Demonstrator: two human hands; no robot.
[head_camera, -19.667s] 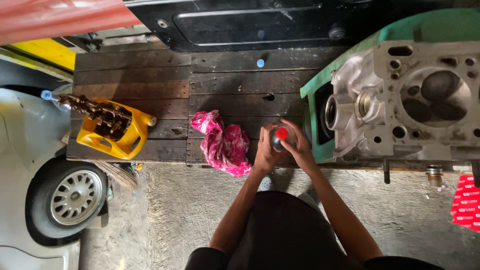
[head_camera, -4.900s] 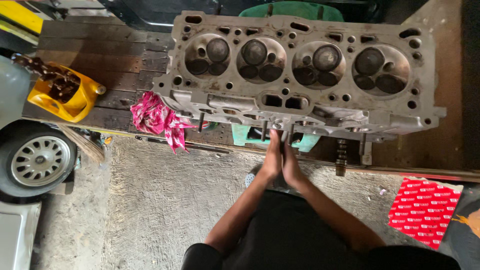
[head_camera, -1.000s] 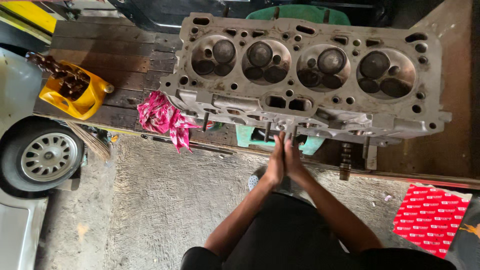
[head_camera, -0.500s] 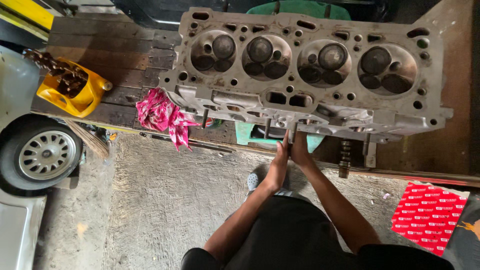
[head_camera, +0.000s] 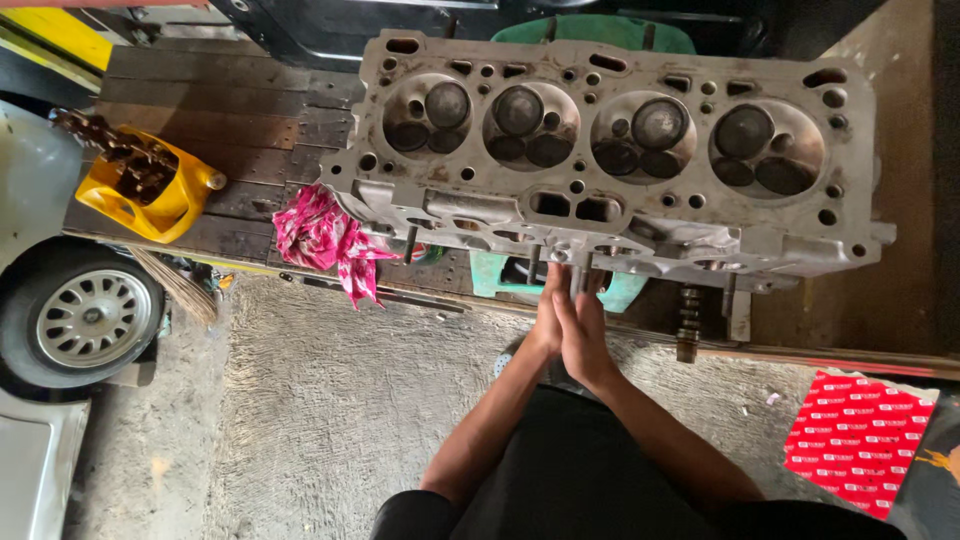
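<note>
A grey metal cylinder head (head_camera: 610, 215) lies on the wooden bench (head_camera: 230, 110), its four round chambers with valves facing up. Just below its near edge my left hand (head_camera: 546, 325) and my right hand (head_camera: 588, 335) are pressed flat together, palm to palm, fingers pointing up at the head. A thin metal rod (head_camera: 574, 282) sticks out of the head's near side and runs down between my palms. Its lower end is hidden by my hands.
A pink rag (head_camera: 322, 238) hangs over the bench edge left of the head. A yellow cut-open container (head_camera: 150, 192) with dark metal parts stands further left. A car wheel (head_camera: 92, 320) is at the lower left, a red printed pack (head_camera: 858, 440) lower right, a green stand (head_camera: 498, 276) under the head.
Half a second ago my palms were offset, the right higher than the left. Now they are level and pressed together around the rod.
</note>
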